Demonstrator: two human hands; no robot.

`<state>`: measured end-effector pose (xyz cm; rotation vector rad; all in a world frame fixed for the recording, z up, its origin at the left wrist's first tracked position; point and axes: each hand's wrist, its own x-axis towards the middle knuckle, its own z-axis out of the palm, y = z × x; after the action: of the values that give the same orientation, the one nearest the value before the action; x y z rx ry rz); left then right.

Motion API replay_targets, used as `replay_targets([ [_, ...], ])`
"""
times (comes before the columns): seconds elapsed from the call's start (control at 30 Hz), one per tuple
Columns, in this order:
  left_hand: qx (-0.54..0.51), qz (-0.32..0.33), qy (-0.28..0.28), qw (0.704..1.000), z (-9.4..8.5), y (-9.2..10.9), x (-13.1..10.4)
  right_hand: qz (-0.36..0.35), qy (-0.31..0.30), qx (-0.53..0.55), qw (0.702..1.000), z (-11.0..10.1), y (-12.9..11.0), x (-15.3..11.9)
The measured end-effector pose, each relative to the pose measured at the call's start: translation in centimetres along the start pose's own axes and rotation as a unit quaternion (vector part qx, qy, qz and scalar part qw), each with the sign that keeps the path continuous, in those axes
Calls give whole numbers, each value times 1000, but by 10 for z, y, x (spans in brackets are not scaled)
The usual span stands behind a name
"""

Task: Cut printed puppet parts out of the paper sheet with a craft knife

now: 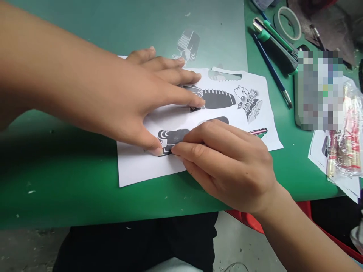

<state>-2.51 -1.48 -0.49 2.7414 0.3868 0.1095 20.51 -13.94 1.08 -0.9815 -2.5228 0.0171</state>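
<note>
A white sheet of paper (133, 172) printed with black-and-grey figures lies on the green tabletop. My left hand (147, 90) is spread flat across it, fingers apart, the thumb pressing beside a dark printed shape (178, 136). Over that same shape, my right hand (227, 162) is closed in a pinch around a slim pen-like tool (258, 132). Only the tool's pinkish, dark-edged rear end shows; its tip is hidden by the fingers. A printed figure with a patterned skirt (249, 102) is on the paper's right part. Near the top edge there is a cut-out opening (225, 76).
On the right lie a roll of tape (297, 32), a green-and-black utility knife (279, 53), a blue brush (272, 70), a phone-like object with a blurred face (299, 113) and a clear plastic packet (351, 132). Another cut-out figure (188, 43) lies beyond the paper.
</note>
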Motion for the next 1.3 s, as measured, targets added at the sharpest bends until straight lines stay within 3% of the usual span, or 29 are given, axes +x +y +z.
replay_targets([
  [0.2, 26, -95, -31, 995, -3, 7, 12, 3, -17, -17, 1000, 1, -6, 3],
  [0.33, 37, -110, -41, 992, -4, 12, 19, 1, -28, -23, 999, 0, -6, 3],
  [0.47, 44, -105, -55, 992, -4, 16, 21, -17, -34, -27, 999, -2, -5, 4],
  [0.7, 14, -90, -32, 995, -5, 17, 20, -62, -32, -12, 998, -2, 2, 8],
  [0.83, 11, -82, -33, 996, -2, 13, 15, -60, -36, 0, 998, -4, 4, 9],
  [1.0, 30, -14, 10, 999, 3, 6, 8, -61, -31, 4, 998, -4, 4, 14],
  [1.3, 36, -11, 16, 999, 3, 5, 6, -63, -41, -2, 997, -5, 7, 14],
])
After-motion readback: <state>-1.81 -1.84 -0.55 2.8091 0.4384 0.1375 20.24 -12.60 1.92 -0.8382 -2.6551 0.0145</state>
